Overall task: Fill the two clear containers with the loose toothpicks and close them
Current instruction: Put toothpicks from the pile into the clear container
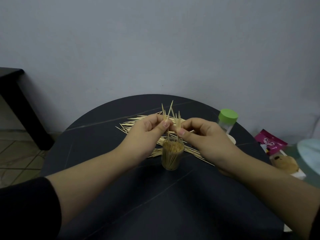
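Note:
An open clear container (172, 155) stands upright in the middle of the dark round table (155, 196), packed with toothpicks. Directly above its mouth, my left hand (147, 131) pinches a few toothpicks held upright, their lower tips reaching into the container. My right hand (202, 135) pinches another small bunch right beside them. Loose toothpicks (138, 122) lie spread on the table behind and to the right of the container. A second clear container with a green lid (227, 121) stands closed at the back right.
A white lid-like piece (232, 138) peeks out behind my right wrist. Off the table's right edge lie a pink packet (270, 142) and a wrapped bun (284, 163). A black bench (19, 101) stands at the left by the wall.

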